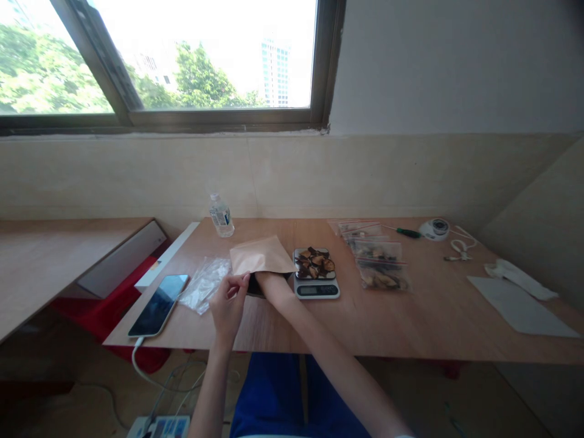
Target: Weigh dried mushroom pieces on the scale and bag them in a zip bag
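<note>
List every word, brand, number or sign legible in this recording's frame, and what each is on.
No text can be read with certainty.
Bottle label: printed, too small and blurred to read.
Scale display: digits seem to show, too blurred to read.
Brown pouch: no lettering seen on its visible face.

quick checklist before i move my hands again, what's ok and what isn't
1. Bag mouth open: ok, the left hand pinches its edge.
2. Right hand clear of the bag: not ok, its fingers are inside.
3. Right hand's grip: cannot tell, the bag hides it.
4. Slices on the scale: ok, piled on its plate.
5. Reading on the display: cannot tell, too small to read.
6. Bottle upright: ok, standing behind the bag.
</note>
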### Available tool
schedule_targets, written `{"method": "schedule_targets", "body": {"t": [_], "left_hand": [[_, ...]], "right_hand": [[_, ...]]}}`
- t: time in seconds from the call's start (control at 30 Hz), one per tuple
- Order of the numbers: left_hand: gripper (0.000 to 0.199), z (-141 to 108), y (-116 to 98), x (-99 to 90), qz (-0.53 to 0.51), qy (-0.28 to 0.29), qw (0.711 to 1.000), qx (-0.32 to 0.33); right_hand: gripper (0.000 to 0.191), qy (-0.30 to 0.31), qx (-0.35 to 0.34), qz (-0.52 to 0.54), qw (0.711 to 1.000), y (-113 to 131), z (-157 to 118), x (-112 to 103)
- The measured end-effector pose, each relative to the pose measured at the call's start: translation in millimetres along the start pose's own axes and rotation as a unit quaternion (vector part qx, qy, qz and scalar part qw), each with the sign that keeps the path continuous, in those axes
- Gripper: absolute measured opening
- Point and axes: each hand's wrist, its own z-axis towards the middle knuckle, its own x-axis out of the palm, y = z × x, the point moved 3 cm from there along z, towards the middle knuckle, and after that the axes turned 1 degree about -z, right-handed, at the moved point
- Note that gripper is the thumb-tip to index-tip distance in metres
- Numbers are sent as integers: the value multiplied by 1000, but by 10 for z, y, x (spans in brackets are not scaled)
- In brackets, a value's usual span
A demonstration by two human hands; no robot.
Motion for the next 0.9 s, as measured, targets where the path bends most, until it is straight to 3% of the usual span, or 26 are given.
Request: {"method": "schedule_targets", "body": {"t": [0.27, 0.4, 0.5, 0.6, 0.7, 0.8, 0.9], "left_hand": [[16, 46, -29, 19, 11, 1, 1000, -2], [17, 57, -40, 30, 22, 6, 1000, 3], [16, 67, -42, 36, 33, 9, 999, 7], [17, 71, -28, 38, 34, 14, 999, 5], [18, 66, -11, 42, 27, 14, 1000, 0], [18, 59, -3, 52, 23, 11, 1000, -5], [17, 55, -11, 62, 23, 14, 1000, -5]], "right_hand": [[36, 42, 10, -47, 998, -165, -389, -99], [31, -75, -54, 60, 994, -143, -535, -254], [23, -188, -60, 171, 965, -203, -753, -407], [18, -280, 20, 221, 934, -526, -1001, -532], [23, -341, 110, 249, 900, -1090, -1192, -562], [29, -384, 165, 266, 868, -1651, -1287, -487], [31, -393, 186, 264, 861, -1963, -1278, -370]]}}
